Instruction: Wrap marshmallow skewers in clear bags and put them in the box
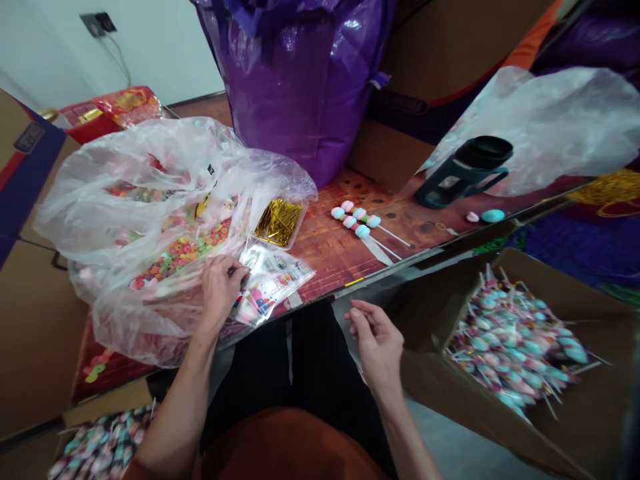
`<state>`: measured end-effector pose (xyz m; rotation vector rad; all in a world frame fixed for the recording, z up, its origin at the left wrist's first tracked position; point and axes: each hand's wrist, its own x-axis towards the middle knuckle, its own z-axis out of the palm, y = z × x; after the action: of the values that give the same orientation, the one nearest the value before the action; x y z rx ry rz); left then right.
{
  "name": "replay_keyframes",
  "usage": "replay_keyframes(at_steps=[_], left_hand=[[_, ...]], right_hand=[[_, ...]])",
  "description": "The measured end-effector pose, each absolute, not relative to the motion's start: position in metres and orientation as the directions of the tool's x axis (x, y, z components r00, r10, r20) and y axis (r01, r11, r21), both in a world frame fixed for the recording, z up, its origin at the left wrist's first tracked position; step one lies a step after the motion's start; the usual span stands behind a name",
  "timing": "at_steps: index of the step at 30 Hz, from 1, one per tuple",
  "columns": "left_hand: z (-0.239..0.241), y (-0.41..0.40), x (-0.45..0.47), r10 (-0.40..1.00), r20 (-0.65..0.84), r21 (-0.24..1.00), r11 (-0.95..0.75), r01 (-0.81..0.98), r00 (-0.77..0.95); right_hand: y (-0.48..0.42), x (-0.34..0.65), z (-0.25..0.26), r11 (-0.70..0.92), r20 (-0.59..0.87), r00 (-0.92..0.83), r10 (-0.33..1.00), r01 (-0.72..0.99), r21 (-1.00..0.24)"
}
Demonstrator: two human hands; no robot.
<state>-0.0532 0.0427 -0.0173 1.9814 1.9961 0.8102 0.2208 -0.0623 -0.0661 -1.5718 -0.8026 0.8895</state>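
My left hand [220, 288] rests on a stack of clear printed wrappers [273, 283] at the table's front edge, fingers curled and pinching at the top wrapper. My right hand [376, 337] hovers below the table edge, over my lap, fingers loosely bent and apart, nothing in it. Two marshmallow skewers [357, 220] in pink, white and teal lie on the wooden table [330, 250] to the right of the wrappers. A small tray of gold twist ties [279, 222] sits just behind the wrappers.
A big clear bag of colourful ring candy [165, 220] fills the table's left. A purple bag [300, 80] stands behind. A dark mug [465, 172] and loose marshmallows [487, 216] lie right. A cardboard box of wrapped skewers [515, 343] stands at lower right.
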Motion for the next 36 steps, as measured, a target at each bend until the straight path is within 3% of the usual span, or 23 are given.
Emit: replay_keyframes(at_steps=[4, 9, 15, 19, 25, 29, 33, 36], left_hand=[[-0.018, 0.04, -0.051, 0.973, 0.221, 0.533, -0.066, 0.843, -0.063], [-0.015, 0.042, -0.061, 0.992, 0.126, 0.715, -0.1, 0.692, 0.014], [-0.019, 0.046, -0.059, 0.983, 0.164, 0.761, -0.072, 0.645, -0.084], [-0.006, 0.035, -0.041, 0.94, 0.205, 0.882, -0.057, 0.468, -0.272], [0.016, 0.013, 0.014, 0.92, 0.159, 0.973, -0.086, 0.213, -0.357], [0.014, 0.005, 0.043, 0.896, 0.127, 0.991, -0.098, 0.089, -0.426], [0.015, -0.007, 0.054, 0.901, -0.1, 0.947, -0.043, -0.317, -0.422], [0.018, -0.019, 0.055, 0.921, -0.341, 0.784, 0.167, -0.598, -0.19]], right_hand=[[-0.063, 0.204, -0.055, -0.132, -0.095, 0.423, 0.901, 0.059, -0.989], [-0.066, 0.191, -0.049, -0.118, -0.08, 0.354, 0.932, 0.089, -0.989], [-0.069, 0.18, -0.051, -0.095, -0.054, 0.293, 0.954, 0.124, -0.988], [-0.066, 0.168, -0.038, -0.022, 0.014, 0.223, 0.975, 0.157, -0.987], [-0.044, 0.133, 0.0, -0.015, -0.028, 0.137, 0.99, -0.091, -0.996], [-0.037, 0.12, 0.005, -0.032, -0.073, 0.19, 0.979, -0.208, -0.978], [-0.032, 0.135, 0.001, 0.001, -0.06, 0.301, 0.952, -0.198, -0.98], [-0.026, 0.158, 0.003, 0.023, -0.023, 0.301, 0.953, -0.15, -0.988]])
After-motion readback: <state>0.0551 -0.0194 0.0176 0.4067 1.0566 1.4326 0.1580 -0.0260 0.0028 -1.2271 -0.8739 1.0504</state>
